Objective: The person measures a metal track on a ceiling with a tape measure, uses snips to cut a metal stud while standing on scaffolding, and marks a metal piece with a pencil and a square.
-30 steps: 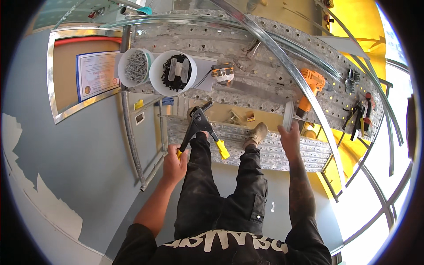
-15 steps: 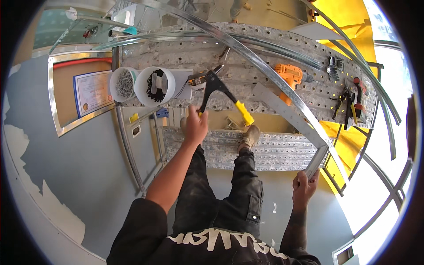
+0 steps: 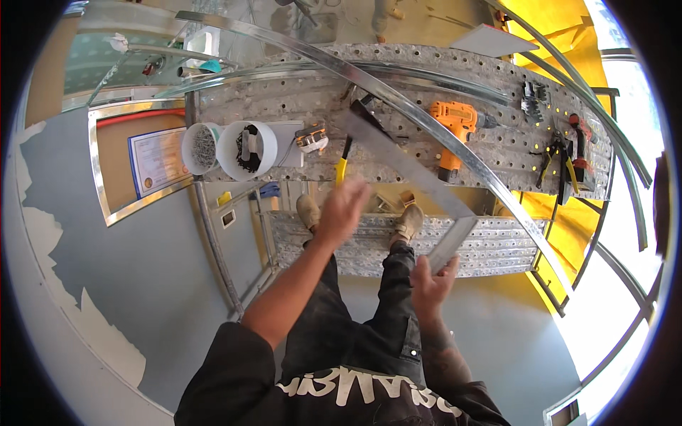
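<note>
One long metal channel strip (image 3: 408,170) slants from the perforated platform (image 3: 497,153) down to the right hand (image 3: 435,278), which is clamped round its lower end. Looks light, stiff, thin-edged & prob. slick; best gripped near an end, w/ care. Left hand (image 3: 342,211), blurred, fingers loosely spread, holds nothing, just below yellow-handled snips (image 3: 343,165).

Metal channel (image 3: 419,177) crosses beyond left hand (image 3: 341,211) fingers; snips (image 3: 353,135) ahead; buckets (image 3: 227,148) leftward; gap below.
</note>
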Demonstrator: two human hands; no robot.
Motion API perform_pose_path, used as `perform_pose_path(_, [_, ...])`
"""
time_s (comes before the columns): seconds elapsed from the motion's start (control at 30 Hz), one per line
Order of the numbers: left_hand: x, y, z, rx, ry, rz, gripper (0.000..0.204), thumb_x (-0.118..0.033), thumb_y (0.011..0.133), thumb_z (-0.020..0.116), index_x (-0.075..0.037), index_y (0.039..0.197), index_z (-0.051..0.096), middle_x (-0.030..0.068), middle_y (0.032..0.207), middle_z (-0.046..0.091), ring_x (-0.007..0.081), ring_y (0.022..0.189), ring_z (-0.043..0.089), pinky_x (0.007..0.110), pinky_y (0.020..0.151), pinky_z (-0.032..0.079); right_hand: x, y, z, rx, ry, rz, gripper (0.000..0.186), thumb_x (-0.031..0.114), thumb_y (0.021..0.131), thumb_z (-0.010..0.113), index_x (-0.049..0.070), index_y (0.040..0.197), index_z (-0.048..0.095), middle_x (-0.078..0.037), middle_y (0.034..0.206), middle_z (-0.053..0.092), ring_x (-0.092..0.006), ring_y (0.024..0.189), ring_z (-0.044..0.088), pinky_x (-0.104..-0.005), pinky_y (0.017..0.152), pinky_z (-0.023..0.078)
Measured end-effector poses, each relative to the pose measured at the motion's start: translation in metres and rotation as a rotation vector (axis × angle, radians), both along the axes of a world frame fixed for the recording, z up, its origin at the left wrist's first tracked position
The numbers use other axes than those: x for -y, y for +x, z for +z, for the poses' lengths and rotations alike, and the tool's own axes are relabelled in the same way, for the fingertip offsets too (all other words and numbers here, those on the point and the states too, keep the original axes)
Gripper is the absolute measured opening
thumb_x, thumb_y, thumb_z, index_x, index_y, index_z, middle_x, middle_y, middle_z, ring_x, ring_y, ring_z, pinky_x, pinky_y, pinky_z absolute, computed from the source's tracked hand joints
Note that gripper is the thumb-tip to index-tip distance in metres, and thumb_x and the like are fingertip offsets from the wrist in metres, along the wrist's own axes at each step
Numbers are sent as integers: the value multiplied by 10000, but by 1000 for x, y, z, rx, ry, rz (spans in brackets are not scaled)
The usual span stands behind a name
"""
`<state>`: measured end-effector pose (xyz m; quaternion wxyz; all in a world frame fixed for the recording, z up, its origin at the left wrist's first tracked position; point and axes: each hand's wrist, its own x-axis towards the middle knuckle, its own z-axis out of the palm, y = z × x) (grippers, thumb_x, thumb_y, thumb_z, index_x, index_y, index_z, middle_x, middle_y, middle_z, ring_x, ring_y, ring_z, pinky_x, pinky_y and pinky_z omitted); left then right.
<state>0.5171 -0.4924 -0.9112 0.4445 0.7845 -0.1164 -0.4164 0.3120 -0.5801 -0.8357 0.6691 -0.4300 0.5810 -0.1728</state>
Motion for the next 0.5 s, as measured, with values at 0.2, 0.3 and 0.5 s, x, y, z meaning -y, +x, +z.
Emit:
perform_pose_path(0.2, [-9, -71, 93, -116, -169, -12, 429, -225, 997, 640, 18, 1311, 478, 124, 1175, 658, 173, 1067, 636, 331, 935, 492, -40, 15, -31, 25, -673, 642, 507, 143, 796, 797, 16, 1186, 499, -85, 869, 620, -151, 640, 619, -299, 544, 518])
perform_pose_path(0.3, [-37, -57, 91, -242, -235, 364, 380, -160, 976, 656, 5, 1265, 473, 102, 1144, 642, 154, 1026, 630, 315, 902, 497, -9, 49, -10, 69, -262, 1191, 658, 249, 749, 866, 19, 1288, 566, -150, 1053, 669, -267, 829, 685, -358, 645, 586])
perform_pose_path(0.5, [-123, -4, 108, 27, -103, 251, 300, -146, 943, 681, -14, 1137, 495, 55, 991, 629, 139, 897, 613, 307, 798, 500, 102, 157, -67, -199, -1243, 1028, 501, 259, 840, 779, 75, 1269, 599, -162, 1253, 607, -354, 1114, 636, -467, 852, 561])
